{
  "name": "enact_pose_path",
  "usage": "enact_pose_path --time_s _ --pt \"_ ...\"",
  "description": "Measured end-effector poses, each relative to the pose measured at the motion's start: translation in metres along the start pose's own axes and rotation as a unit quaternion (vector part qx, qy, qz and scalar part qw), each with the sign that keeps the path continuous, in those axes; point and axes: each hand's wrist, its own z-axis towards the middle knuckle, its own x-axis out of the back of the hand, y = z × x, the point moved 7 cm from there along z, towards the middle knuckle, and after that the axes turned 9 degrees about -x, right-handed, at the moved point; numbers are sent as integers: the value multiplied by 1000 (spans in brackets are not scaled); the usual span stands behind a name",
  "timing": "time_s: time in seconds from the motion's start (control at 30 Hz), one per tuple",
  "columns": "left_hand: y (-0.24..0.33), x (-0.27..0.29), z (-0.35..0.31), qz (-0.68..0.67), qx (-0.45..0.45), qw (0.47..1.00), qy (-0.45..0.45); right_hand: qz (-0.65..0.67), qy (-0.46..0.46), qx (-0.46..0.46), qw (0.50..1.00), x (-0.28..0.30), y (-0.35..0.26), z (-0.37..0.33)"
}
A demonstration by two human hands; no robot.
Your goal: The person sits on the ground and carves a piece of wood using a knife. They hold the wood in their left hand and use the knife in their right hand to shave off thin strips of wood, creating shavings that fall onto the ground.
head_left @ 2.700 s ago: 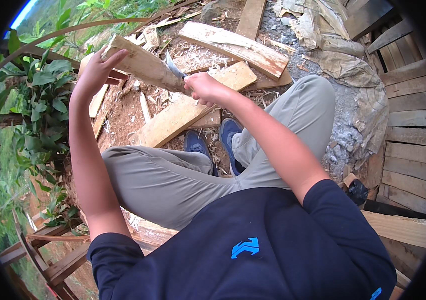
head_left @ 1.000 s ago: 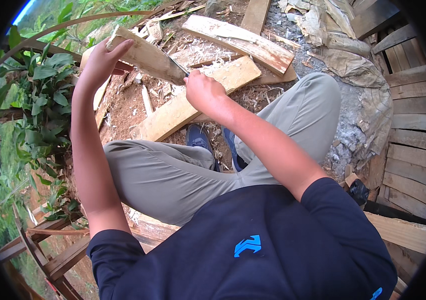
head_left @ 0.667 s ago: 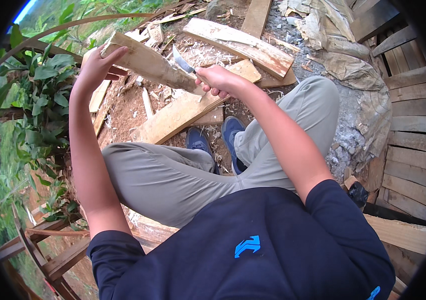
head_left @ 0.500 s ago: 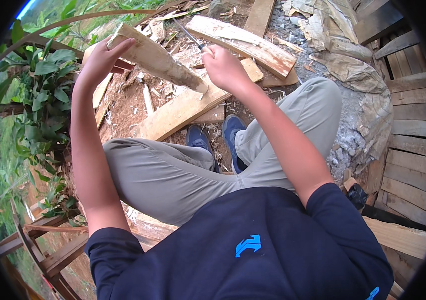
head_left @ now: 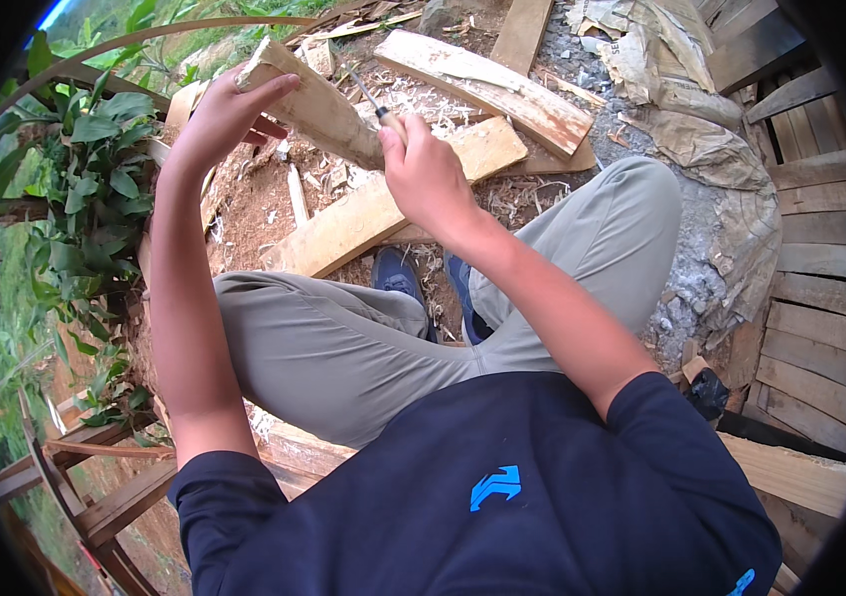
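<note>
My left hand [head_left: 224,114] is closed around the upper end of a pale, rough-hewn piece of wood [head_left: 328,111], thumb over the top. The wood slants down to the right, its lower end hidden behind my right hand [head_left: 430,181]. That hand is wrapped round the handle of a knife [head_left: 370,93], whose narrow blade points up and away, close to the right side of the wood. Beneath, a flat plank [head_left: 338,230] lies across the ground beyond my feet.
A thick, pale timber slab [head_left: 487,91] lies beyond the plank. Wood shavings litter the brown soil. Crumpled sheeting [head_left: 701,149] and grey ash are on the right, beside a slatted wooden wall [head_left: 820,288]. Leafy plants [head_left: 95,189] grow along the left.
My right hand and the knife have moved left and down, toward my body along the piece of wood. My left hand and the wood have shifted slightly right.
</note>
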Motion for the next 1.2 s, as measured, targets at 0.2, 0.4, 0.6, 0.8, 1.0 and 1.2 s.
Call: enact_pose_path --time_s 0.2,0.4,0.6,0.8,1.0,1.2 --pt "5 4 0 31 -11 999 27 142 106 57 982 24 -18 -2" --pt "0 -3 2 65 -30 997 -22 -84 -36 -31 995 -23 33 -1" --pt "12 -2 -3 63 -13 998 -6 198 131 77 968 39 -31 2" --pt "14 -3 -6 60 -18 998 2 -175 -37 12 984 -30 45 1" --pt "6 1 -4 73 -13 997 -17 152 61 98 982 22 -39 -10" --pt "7 -1 2 64 -11 997 -31 -237 -80 -12 968 -42 71 9"
